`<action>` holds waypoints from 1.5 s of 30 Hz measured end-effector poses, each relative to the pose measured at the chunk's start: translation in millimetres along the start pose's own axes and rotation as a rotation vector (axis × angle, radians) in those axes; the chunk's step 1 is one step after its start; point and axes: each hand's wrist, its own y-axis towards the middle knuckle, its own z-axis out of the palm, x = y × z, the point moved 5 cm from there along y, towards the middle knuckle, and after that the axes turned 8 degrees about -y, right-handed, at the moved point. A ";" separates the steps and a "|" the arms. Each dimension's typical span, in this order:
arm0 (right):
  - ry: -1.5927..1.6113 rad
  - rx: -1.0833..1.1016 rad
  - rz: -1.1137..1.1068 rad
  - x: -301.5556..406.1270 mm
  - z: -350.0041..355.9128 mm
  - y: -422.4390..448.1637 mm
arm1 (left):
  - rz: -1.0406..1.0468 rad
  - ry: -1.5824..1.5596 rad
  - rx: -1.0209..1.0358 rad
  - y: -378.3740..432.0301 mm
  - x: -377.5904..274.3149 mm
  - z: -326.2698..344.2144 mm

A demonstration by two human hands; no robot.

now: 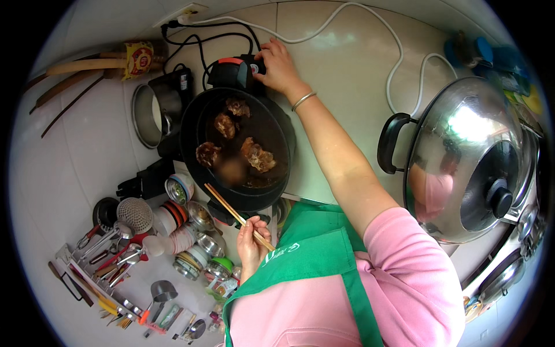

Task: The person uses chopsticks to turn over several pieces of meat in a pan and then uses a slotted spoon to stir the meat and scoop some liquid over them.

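A black electric frying pan (184, 130) holds several browned pieces of meat (259, 155) in dark liquid. Part of its near contents is blurred. My right hand (279, 65), a bangle at its wrist, reaches to the pan's far side. Its thumb and fingers close around the end of the black and red control unit (232, 71); the part under the fingers is hidden. In my left hand (253, 243) is a pair of wooden chopsticks (225, 206), held near the pan's close edge. Their tips point at the pan rim, and their back ends touch my green apron.
A large domed metal lid (455, 117) with black handles stands at the right. A steel pot (147, 115) sits left of the pan. Black cords (230, 34) and a white cord (325, 30) cross the counter's back. Stacked bowls (177, 217) and utensils (125, 256) crowd the lower left.
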 end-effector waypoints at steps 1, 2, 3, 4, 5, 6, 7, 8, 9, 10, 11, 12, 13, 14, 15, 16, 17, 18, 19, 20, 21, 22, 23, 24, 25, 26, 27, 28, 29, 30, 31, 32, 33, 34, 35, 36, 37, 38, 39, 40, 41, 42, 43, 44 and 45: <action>-0.014 0.038 0.020 0.6 1.1 0.4 | -0.001 0.000 0.009 -0.4 -0.5 0.7; -0.013 0.037 0.020 0.6 1.2 0.7 | 0.000 0.000 0.009 -0.6 -0.6 0.6; -0.018 0.030 0.014 0.5 0.8 1.4 | 0.004 -0.003 0.008 -0.8 -0.9 0.6; -0.024 0.023 0.009 0.7 0.2 1.9 | 0.007 -0.007 0.007 -0.9 -1.4 0.7; -0.025 0.024 0.008 1.1 -0.6 1.6 | 0.007 -0.008 0.008 -1.0 -1.0 0.4; -0.015 0.010 -0.008 2.3 -2.6 1.3 | 0.013 -0.009 0.005 -0.9 -1.1 -0.3; -0.005 -0.005 -0.025 3.5 -5.0 1.0 | 0.019 -0.009 0.003 -0.8 -1.5 -0.6; -0.007 -0.005 -0.028 4.5 -6.1 -0.4 | 0.020 -0.012 0.006 -0.9 -1.4 -0.5; 0.049 -0.079 0.006 3.9 -11.3 -3.0 | 0.015 -0.018 0.002 -0.9 -1.0 -0.5; 0.106 -0.154 0.040 3.0 -17.0 -6.4 | 0.011 -0.024 0.001 -0.8 -0.8 -0.5; 0.102 -0.157 0.035 4.8 -19.1 -9.5 | 0.013 -0.028 0.006 -0.9 -0.5 -0.8; 0.190 -0.216 0.164 -0.9 -23.9 -14.6 | 0.023 -0.026 0.013 -0.7 -0.5 -1.4; 0.277 -0.276 0.293 -6.8 -28.6 -21.0 | 0.033 -0.024 0.021 -0.6 -0.7 -1.6; 0.274 -0.280 0.285 -4.0 -32.3 -25.5 | 0.036 -0.030 0.027 -1.7 -1.2 -1.2; 0.318 -0.312 0.319 -3.8 -37.2 -31.7 | 0.044 -0.023 0.034 -2.7 -2.2 -0.3; 0.362 -0.345 0.353 -3.2 -41.6 -37.7 | 0.052 -0.016 0.042 -3.1 -3.1 0.2; 0.360 -0.346 0.342 4.8 -48.1 -41.3 | 0.057 -0.025 0.049 -3.6 -3.5 -0.6; 0.433 -0.376 0.371 10.5 -54.6 -47.0 | 0.063 -0.033 0.070 -3.3 -4.1 -1.1; 0.507 -0.405 0.400 16.3 -61.0 -53.8 | 0.068 -0.040 0.092 -3.2 -5.1 -1.0; 0.510 -0.391 0.382 31.5 -71.5 -59.8 | 0.079 -0.059 0.086 -6.3 -4.8 -3.1; 0.605 -0.457 0.396 44.9 -90.9 -65.0 | 0.085 -0.062 0.096 -6.6 -6.3 -2.7; 0.701 -0.520 0.412 55.4 -107.5 -70.6 | 0.092 -0.064 0.104 -7.2 -8.1 -2.7; 0.643 -0.536 0.315 66.9 -123.6 -74.0 | 0.102 -0.070 0.111 -9.0 -10.2 -3.0; 0.647 -0.512 0.293 82.2 -140.9 -80.0 | 0.114 -0.098 0.102 -9.3 -12.4 -6.0; 0.547 -0.440 0.149 107.1 -162.2 -86.6 | 0.100 -0.118 0.138 -8.6 -13.8 -7.2; 0.450 -0.369 0.006 128.4 -176.4 -96.5 | 0.089 -0.137 0.174 -9.1 -15.3 -6.3; 0.415 -0.300 -0.123 143.0 -181.6 -108.0 | 0.080 -0.178 0.237 -10.9 -19.2 -1.0; 0.380 -0.229 -0.251 157.6 -183.7 -121.0 | 0.073 -0.194 0.297 -6.7 -19.2 -4.2; 0.359 -0.128 -0.381 170.8 -179.5 -137.5 | 0.046 -0.254 0.303 -5.9 -19.0 -0.8; 0.333 -0.033 -0.507 181.8 -175.3 -154.8 | 0.017 -0.311 0.314 -4.5 -20.4 5.6; 0.335 0.080 -0.582 193.6 -171.7 -171.0 | -0.003 -0.358 0.353 -2.5 -21.3 9.7; 0.333 0.201 -0.657 205.2 -167.3 -188.2 | -0.026 -0.411 0.391 -2.5 -19.3 11.6; 0.331 0.237 -0.707 213.5 -164.1 -201.0 | -0.030 -0.426 0.403 -5.3 -20.0 15.5; 0.329 0.275 -0.756 221.9 -161.9 -211.8 | -0.046 -0.440 0.414 -5.8 -18.6 16.6; 0.353 0.327 -0.782 229.1 -163.5 -219.8 | -0.072 -0.455 0.429 -9.5 -18.4 20.5; 0.349 0.346 -0.799 234.3 -164.1 -226.0 | -0.097 -0.471 0.444 -13.3 -17.9 23.8; 0.341 0.364 -0.805 238.8 -164.1 -231.0 | -0.090 -0.496 0.443 -14.9 -16.5 23.2; 0.331 0.377 -0.809 242.7 -164.0 -234.4 | -0.115 -0.465 0.446 -16.6 -13.5 23.4; 0.340 0.362 -0.818 246.7 -162.6 -235.1 | -0.139 -0.434 0.449 -18.2 -11.3 22.6; 0.334 0.376 -0.832 246.7 -158.8 -237.4 | -0.133 -0.454 0.451 -19.8 -11.9 20.9; 0.308 0.375 -0.823 246.2 -154.7 -238.8 | -0.159 -0.439 0.473 -21.7 -10.1 19.6; 0.282 0.373 -0.815 247.2 -152.3 -239.4 | -0.185 -0.423 0.495 -23.1 -8.5 18.6; 0.308 0.304 -0.787 250.6 -153.4 -238.9 | -0.176 -0.426 0.519 -21.7 -7.3 16.9; 0.303 0.318 -0.800 254.5 -153.1 -237.8 | -0.171 -0.444 0.521 -20.8 -7.0 13.4; 0.318 0.299 -0.780 255.8 -154.3 -234.1 | -0.152 -0.438 0.507 -19.8 -7.3 8.8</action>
